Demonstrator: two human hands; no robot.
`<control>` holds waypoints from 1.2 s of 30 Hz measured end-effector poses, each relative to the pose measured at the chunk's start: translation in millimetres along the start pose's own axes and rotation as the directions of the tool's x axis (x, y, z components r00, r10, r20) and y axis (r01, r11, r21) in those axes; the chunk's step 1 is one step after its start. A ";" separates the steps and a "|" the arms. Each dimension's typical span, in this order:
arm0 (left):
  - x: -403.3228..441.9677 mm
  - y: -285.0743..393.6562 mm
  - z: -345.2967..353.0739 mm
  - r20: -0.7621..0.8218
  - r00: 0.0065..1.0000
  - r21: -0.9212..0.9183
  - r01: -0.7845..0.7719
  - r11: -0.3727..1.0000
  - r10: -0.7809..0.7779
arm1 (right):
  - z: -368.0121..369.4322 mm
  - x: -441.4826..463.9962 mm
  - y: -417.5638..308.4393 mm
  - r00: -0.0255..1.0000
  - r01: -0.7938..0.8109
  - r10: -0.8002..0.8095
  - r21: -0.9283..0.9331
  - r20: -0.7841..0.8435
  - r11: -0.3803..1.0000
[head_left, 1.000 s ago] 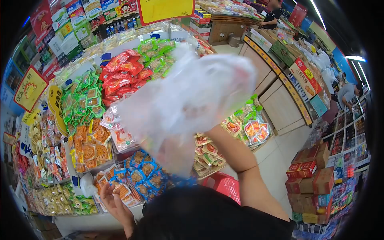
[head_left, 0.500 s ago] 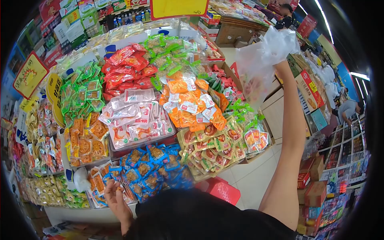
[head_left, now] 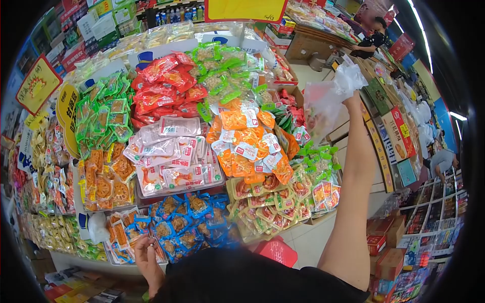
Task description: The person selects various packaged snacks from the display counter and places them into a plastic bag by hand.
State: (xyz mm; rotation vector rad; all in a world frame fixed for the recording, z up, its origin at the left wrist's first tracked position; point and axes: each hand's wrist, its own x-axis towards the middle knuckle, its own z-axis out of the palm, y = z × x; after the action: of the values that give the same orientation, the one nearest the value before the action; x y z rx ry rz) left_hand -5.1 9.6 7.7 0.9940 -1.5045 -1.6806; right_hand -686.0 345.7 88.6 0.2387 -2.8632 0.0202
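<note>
My right hand is stretched far forward on the right, closed around the bunched top of a clear plastic bag. The bag hangs beside the display, and a few blurry coloured shapes show in or through it. Low on the left, my left hand hovers by the front edge of the display with fingers loosely bent; I see nothing in it. Close to it lie orange-brown snack packets and blue-edged snack packets. Farther in are pale pink packets and orange packets.
Red packets and green packets fill the back of the display. A red plastic stool or crate stands on the tiled floor at my front. Cartons line the right side. One person is at the far right.
The view has shifted a little, so the display appears slightly moved. The right hand still grips the bag, which now hangs straighter. The left hand has dropped slightly.
</note>
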 end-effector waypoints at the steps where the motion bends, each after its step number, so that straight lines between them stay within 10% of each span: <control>1: 2.0 -0.8 1.0 -0.004 1.000 -0.002 0.006 1.000 -0.006 | 5.9 3.9 -3.2 1.000 -0.023 0.023 0.020 0.002 1.000; 9: 11.2 -5.3 1.8 0.048 0.999 0.070 -0.003 0.998 -0.001 | 78.1 3.7 -46.4 0.991 -0.126 0.114 0.208 0.072 0.970; 19: 7.3 -22.7 -21.3 0.106 0.991 0.081 -0.085 0.993 0.076 | 118.0 -78.8 -77.3 0.866 0.155 -0.413 0.635 0.281 0.757; 22: 2.3 -29.3 -40.5 0.020 0.999 0.046 0.035 0.998 -0.036 | 158.3 -51.3 28.2 0.828 0.133 -0.468 0.703 0.309 0.698; 36: 22.2 -81.1 -177.0 -0.539 0.836 0.183 -0.004 0.983 0.103 | -25.6 -217.3 -108.3 0.829 0.518 -0.548 0.527 -0.114 0.674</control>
State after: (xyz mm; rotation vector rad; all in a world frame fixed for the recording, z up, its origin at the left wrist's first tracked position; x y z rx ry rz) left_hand 139.3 -86.5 -83.6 1.3726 -1.2810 -1.0942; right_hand -454.9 274.7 54.7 1.2026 -2.6425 0.7242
